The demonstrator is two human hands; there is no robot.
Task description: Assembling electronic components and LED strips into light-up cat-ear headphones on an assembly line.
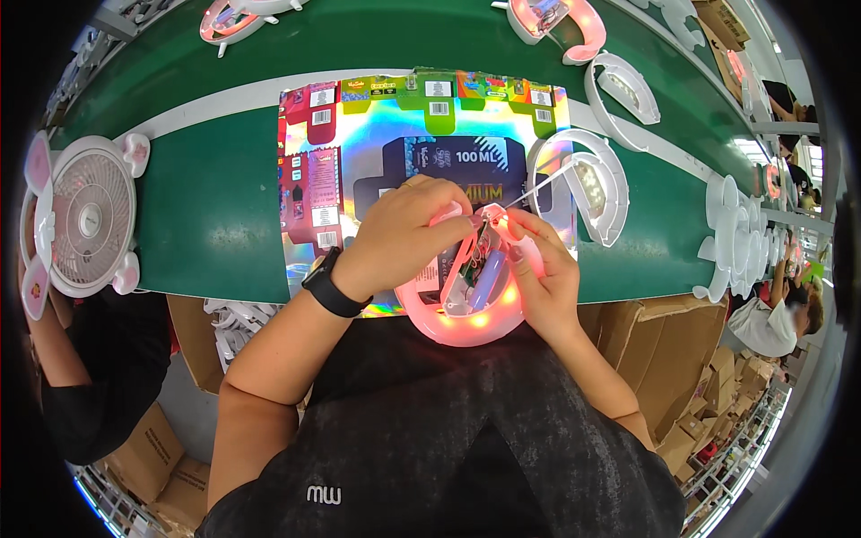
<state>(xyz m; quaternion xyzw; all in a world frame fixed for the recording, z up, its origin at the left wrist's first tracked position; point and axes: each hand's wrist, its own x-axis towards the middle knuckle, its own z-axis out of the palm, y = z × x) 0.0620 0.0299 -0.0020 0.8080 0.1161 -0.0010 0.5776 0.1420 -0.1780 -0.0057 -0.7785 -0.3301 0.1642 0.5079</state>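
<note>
Head view: both hands (408, 235) (547, 278) grip glowing pink ring housing (466, 325), wiring exposed.

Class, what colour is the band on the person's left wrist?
Black wristband, clearest in the head view.

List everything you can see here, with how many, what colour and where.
Lit shell: one, glowing pink, open, wires and a blue cell inside, held over the table edge.
Card sheet: one, shiny rainbow, flat on the table.
Table: one, green, across the top.
Curved shells: several, white, right side; two glowing pink at the far edge.
Fan: one, white with pink ears, left.
Boxes: many, brown cardboard, below the table.
Other people: at least one, right edge.
Watch: one, black, left wrist.
Left hand: on the shell's top.
Right hand: gripping the shell's right side.
</note>
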